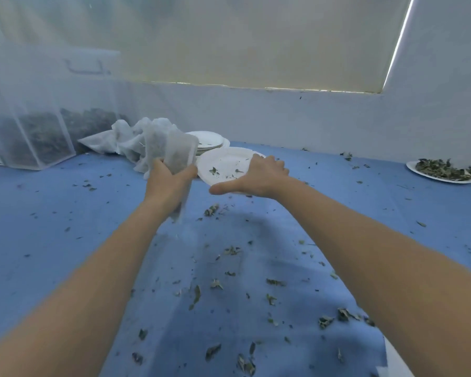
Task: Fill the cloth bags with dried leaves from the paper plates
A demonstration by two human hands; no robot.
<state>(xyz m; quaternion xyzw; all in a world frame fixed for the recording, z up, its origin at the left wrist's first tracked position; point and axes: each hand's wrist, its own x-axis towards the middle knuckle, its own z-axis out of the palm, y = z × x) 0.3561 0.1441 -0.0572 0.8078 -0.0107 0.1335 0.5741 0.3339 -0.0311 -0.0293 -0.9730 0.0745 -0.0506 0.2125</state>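
Note:
My left hand [169, 180] grips a white cloth bag [178, 155] around its middle; the bag stands upright with dark leaves showing through the mesh. My right hand [259, 175] holds a white paper plate [223, 161] by its right edge, fingers over the rim and thumb stretched out below. Only a few leaf bits lie on that plate, and its left rim sits right beside the bag. Far right, another paper plate [441, 172] is heaped with dried leaves.
A stack of used paper plates [210, 138] and a pile of cloth bags [128, 140] lie behind my hands. Clear bins [46, 137] with leaves stand at the left. Leaf crumbs litter the blue tablecloth [65, 219]. A white wall runs behind.

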